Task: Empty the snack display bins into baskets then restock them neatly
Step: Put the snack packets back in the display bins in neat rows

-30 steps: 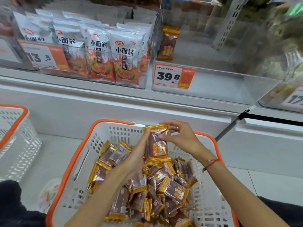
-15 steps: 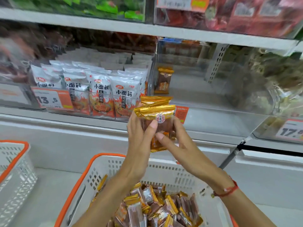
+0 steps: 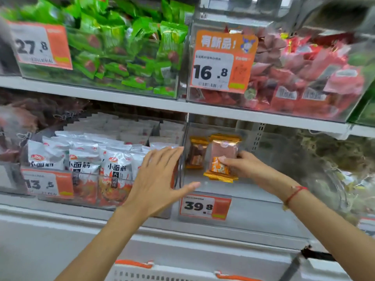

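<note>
The right hand (image 3: 241, 165) pinches a gold-edged snack pack (image 3: 222, 157) upright inside the clear bin (image 3: 263, 191), just right of the pack already standing there (image 3: 196, 153) — let go early and it may topple forward — while the left hand (image 3: 160, 179) hovers open, holding nothing.

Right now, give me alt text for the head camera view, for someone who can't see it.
A person's right hand holds a gold-edged snack pack upright inside a nearly empty clear display bin, beside one pack already standing there. The left hand hovers open by the bin's left wall, in front of white noodle-snack bags.
</note>
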Motion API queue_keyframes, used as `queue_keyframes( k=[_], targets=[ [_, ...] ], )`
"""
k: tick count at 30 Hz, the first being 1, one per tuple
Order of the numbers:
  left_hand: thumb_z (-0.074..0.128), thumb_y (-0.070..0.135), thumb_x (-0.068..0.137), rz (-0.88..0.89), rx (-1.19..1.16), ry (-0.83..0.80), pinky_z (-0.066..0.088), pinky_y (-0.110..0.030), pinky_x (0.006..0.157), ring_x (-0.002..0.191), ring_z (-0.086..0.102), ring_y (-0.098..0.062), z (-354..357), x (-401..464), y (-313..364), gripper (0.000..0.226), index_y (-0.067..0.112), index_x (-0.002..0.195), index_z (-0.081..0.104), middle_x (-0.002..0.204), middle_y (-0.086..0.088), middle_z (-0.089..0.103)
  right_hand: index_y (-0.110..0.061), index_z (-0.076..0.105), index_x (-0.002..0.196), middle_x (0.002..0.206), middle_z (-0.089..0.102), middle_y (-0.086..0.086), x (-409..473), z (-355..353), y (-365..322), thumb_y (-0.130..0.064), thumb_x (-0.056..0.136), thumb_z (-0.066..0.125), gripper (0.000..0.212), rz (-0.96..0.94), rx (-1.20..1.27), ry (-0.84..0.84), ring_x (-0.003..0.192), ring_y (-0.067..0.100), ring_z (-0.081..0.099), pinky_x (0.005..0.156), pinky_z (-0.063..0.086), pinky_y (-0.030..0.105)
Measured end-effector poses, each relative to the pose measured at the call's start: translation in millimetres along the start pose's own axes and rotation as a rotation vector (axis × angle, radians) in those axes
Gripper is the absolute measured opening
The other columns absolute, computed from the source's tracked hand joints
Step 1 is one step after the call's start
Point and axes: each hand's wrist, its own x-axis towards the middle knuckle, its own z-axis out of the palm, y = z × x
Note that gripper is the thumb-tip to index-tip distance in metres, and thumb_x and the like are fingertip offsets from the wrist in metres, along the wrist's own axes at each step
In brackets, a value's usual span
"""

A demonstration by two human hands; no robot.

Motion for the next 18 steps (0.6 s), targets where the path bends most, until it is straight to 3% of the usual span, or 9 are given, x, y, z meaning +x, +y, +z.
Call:
queue_keyframes(
  k=[4,7,9,11,13,16,18],
  targets=[
    [0.022,0.091,0.078,-0.019,-0.043,0.049,0.004,-0.031,0.12,0.139,0.025,-0.006,3.2,2.2,-1.0,0.095,0.029,0.15,0.029,0.15,0.012,0.037,-0.022,0.057,0.121,0.117,0.065,-0.006,49.6,16.6,8.4,-0.029,0.083,0.075,0.043,0.001,-0.216,-0.07,0.099,0.004,0.06,0.076,0.047,0.012],
    [0.025,0.091,0.078,-0.002,-0.037,0.068,0.005,-0.033,0.12,0.137,0.026,-0.007,5.5,2.3,-1.5,0.095,0.028,0.149,0.031,0.148,0.01,0.04,-0.019,0.054,0.127,0.119,0.061,-0.006,75.6,34.5,17.6,-0.017,0.082,0.076,0.05,-0.028,-0.294,-0.104,0.091,0.001,0.055,0.064,0.042,0.003],
    [0.025,0.09,0.079,-0.001,-0.019,0.07,0.009,-0.036,0.119,0.136,0.028,-0.008,5.8,2.2,-1.1,0.094,0.026,0.148,0.033,0.146,0.009,0.042,-0.017,0.057,0.125,0.123,0.062,0.0,90.8,40.4,20.7,-0.014,0.081,0.077,0.048,-0.057,-0.35,-0.085,0.094,0.006,0.056,0.071,0.043,0.007],
    [0.025,0.089,0.079,-0.005,-0.004,0.071,0.013,-0.038,0.119,0.135,0.03,-0.01,6.1,2.1,-0.5,0.094,0.025,0.147,0.035,0.144,0.008,0.044,-0.02,0.061,0.121,0.123,0.064,0.001,104.4,39.3,22.3,-0.023,0.079,0.08,0.047,-0.056,-0.493,-0.031,0.104,0.015,0.058,0.086,0.045,0.021],
    [0.025,0.089,0.08,-0.012,0.002,0.073,0.013,-0.037,0.119,0.135,0.032,-0.011,6.3,2.4,0.3,0.094,0.024,0.146,0.037,0.143,0.007,0.045,-0.021,0.061,0.117,0.114,0.064,-0.003,111.9,33.4,24.3,-0.03,0.076,0.081,0.046,0.02,-0.573,0.006,0.1,0.016,0.059,0.084,0.048,0.026],
    [0.026,0.089,0.08,-0.011,-0.001,0.072,0.011,-0.035,0.118,0.134,0.032,-0.01,6.2,2.2,1.2,0.094,0.024,0.146,0.037,0.143,0.006,0.047,-0.018,0.06,0.107,0.103,0.065,0.003,114.6,32.2,26.0,-0.019,0.078,0.08,0.035,0.132,-0.336,0.011,0.081,0.013,0.06,0.065,0.053,0.022],
    [0.026,0.089,0.079,-0.013,-0.006,0.069,0.01,-0.035,0.119,0.134,0.03,-0.01,5.9,1.8,1.3,0.095,0.024,0.147,0.036,0.143,0.006,0.046,-0.013,0.062,0.108,0.112,0.067,0.009,116.7,36.8,26.1,-0.007,0.078,0.077,0.034,0.133,-0.17,0.045,0.091,0.02,0.066,0.076,0.059,0.029]
  ],
)
